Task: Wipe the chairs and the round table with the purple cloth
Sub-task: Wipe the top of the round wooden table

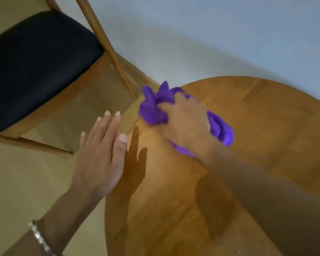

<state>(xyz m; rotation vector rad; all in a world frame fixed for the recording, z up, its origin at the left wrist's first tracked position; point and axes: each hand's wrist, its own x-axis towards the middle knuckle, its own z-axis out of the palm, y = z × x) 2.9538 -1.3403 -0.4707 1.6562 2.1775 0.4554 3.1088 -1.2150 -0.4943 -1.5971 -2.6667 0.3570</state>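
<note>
Clutching the purple cloth [151, 109] on the round table [257, 117] is the right hand [187, 122]; left hand [100, 159] flat, seemingly hovering; wall [211, 34] behind.

The left forearm comes in from 7 o'clock, wearing a bracelet [39, 237] at the wrist. The left hand [100, 157] is flat with its back up, its fingers straight and close together, pointing towards 12 o'clock, the thumb lying along the side at 3 o'clock. It holds nothing.

The right arm enters from 4 o'clock and stretches towards 10 o'clock, passing beyond the left hand. The right hand [187, 122] is palm down and slightly blurred. Its fingers and thumb are curled into the purple cloth [151, 108], gripping it in a bunch. The two hands are apart.
</note>
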